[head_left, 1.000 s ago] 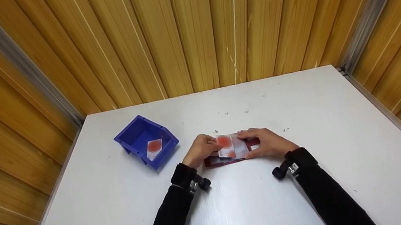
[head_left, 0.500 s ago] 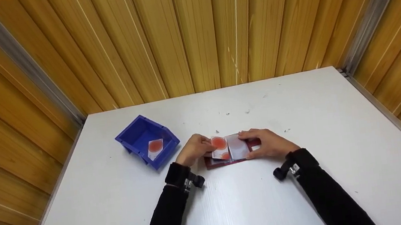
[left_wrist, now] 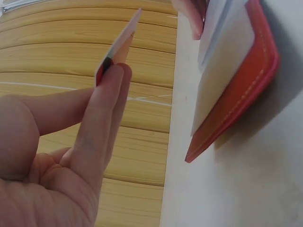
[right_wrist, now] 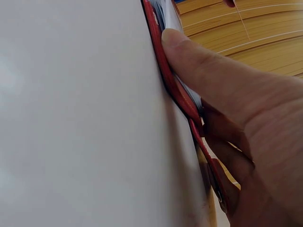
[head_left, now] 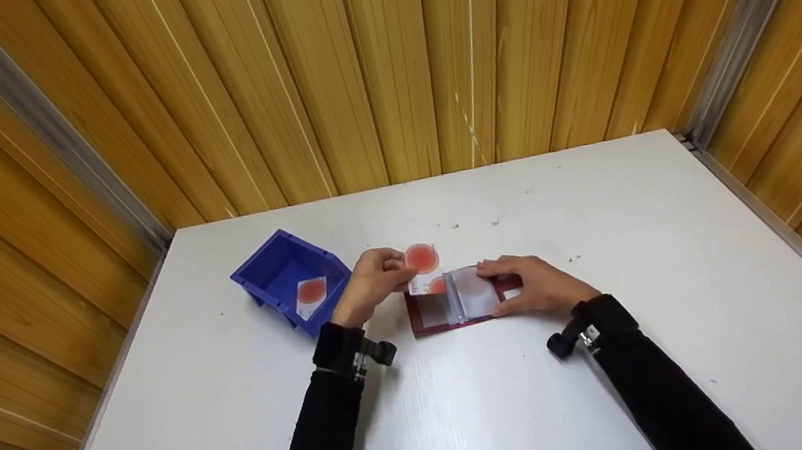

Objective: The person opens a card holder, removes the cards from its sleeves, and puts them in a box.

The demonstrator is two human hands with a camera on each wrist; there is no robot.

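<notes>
My left hand (head_left: 369,287) pinches a white card (head_left: 420,260) with orange-red circles between thumb and fingers. The card is raised over the left half of an open red card holder (head_left: 420,322), overlapping it in the head view. In the left wrist view the card (left_wrist: 118,45) appears nearly edge-on, apart from the holder (left_wrist: 253,97). My right hand (head_left: 542,286) grips the holder's right side, thumb at the near edge and fingers at the far edge, over its clear plastic sleeves (head_left: 476,292). The right wrist view shows the thumb (right_wrist: 189,54) pressing by the red edge.
A blue plastic bin (head_left: 248,278) stands to the left, close to my left hand, with another red-circled card (head_left: 312,295) inside. The white table (head_left: 483,412) meets yellow wood-look walls (head_left: 383,68) at the back and sides.
My left hand has drawn the card left and up off the sleeves, uncovering the holder's left half. My right hand has stayed at the holder's right side.
</notes>
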